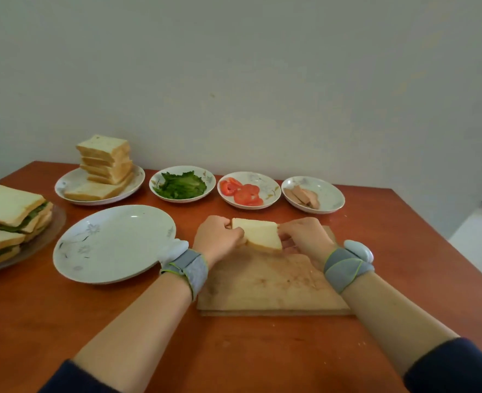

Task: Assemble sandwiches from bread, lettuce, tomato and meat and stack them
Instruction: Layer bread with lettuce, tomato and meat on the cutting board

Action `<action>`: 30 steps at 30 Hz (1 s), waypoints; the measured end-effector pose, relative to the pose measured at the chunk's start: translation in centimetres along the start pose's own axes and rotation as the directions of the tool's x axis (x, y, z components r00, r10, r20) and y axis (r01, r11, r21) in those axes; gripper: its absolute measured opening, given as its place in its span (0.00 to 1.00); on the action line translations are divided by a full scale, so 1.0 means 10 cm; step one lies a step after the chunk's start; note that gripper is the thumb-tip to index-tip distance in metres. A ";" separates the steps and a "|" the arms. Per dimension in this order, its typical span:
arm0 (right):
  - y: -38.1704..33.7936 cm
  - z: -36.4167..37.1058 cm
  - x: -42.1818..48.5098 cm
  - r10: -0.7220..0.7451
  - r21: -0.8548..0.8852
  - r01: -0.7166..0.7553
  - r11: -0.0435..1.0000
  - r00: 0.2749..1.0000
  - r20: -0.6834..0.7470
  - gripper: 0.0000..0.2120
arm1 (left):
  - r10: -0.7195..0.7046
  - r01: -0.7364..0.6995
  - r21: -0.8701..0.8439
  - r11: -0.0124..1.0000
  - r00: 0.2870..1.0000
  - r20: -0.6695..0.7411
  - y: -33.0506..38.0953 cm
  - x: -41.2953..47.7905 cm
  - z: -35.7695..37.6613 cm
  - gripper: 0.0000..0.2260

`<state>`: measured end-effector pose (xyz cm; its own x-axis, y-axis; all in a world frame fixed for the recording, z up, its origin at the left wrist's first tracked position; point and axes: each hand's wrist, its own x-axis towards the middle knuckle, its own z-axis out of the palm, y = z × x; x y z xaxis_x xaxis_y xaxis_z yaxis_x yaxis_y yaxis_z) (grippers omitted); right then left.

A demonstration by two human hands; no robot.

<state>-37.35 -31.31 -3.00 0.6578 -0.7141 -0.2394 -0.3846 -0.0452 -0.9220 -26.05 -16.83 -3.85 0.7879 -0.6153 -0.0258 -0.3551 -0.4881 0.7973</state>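
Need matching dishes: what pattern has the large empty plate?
Plate: grey flowers on white, head view.

My left hand [218,236] and right hand [305,236] grip the bread [259,235] between them, so the way inward is closed to both. Just beyond my knuckles runs a strip of bare bench [64,321], then the lettuce dish [181,184], tomato dish [248,190] and meat dish [312,194] stand in a row, with narrow gaps between their rims. Close to the left of my left wrist lies the large plate [115,242]. Further left the sandwich stack [10,219] rises, and beyond the plate the tall bread stack [103,163]. To the right of my right hand the bench lies open. Toward me there is only the flat cutting board [262,282].
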 end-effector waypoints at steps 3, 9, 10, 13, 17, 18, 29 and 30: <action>0.14 -0.14 -0.03 -0.001 -0.053 0.001 0.999 1.000 0.007 0.03 | 0.000 0.000 0.024 1.000 1.000 0.016 0.03 -0.07 0.18 0.14; 0.28 -0.26 -0.02 -0.046 -0.121 0.052 0.991 0.998 0.050 0.02 | -0.012 0.011 0.080 0.997 1.000 0.011 0.00 -0.06 0.31 0.06; 0.28 -0.28 -0.01 -0.053 -0.131 0.061 0.989 0.997 0.062 0.01 | -0.018 0.017 0.091 0.996 1.000 0.008 0.00 -0.05 0.33 0.06; 0.29 -0.29 0.02 -0.070 -0.173 0.085 0.981 0.994 0.089 0.04 | -0.042 0.038 0.120 0.992 0.999 0.033 0.00 -0.06 0.31 0.08; 0.30 -0.34 0.11 -0.050 -0.200 0.080 0.977 0.987 0.152 0.04 | -0.112 0.099 0.182 0.978 0.992 0.064 0.11 -0.05 0.29 0.11; 0.29 -0.36 0.13 -0.046 -0.214 0.083 0.973 0.984 0.173 0.05 | -0.114 0.096 0.239 0.966 0.992 0.062 0.17 -0.03 0.29 0.09; 0.09 -0.99 0.82 -0.290 -0.361 0.247 0.899 0.954 -0.070 0.03 | 0.207 -0.205 0.270 0.941 0.978 0.019 0.77 0.71 0.79 0.15; 0.08 -1.04 0.89 -0.314 -0.404 0.252 0.879 0.945 -0.094 0.01 | 0.234 -0.228 0.291 0.929 0.972 0.015 0.79 0.80 0.86 0.14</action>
<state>-38.48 -44.97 -2.70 0.6815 -0.7260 0.0918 -0.4341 -0.5020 -0.7481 -26.90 -30.92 -2.90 0.6750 -0.7218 0.1526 -0.6564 -0.4931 0.5710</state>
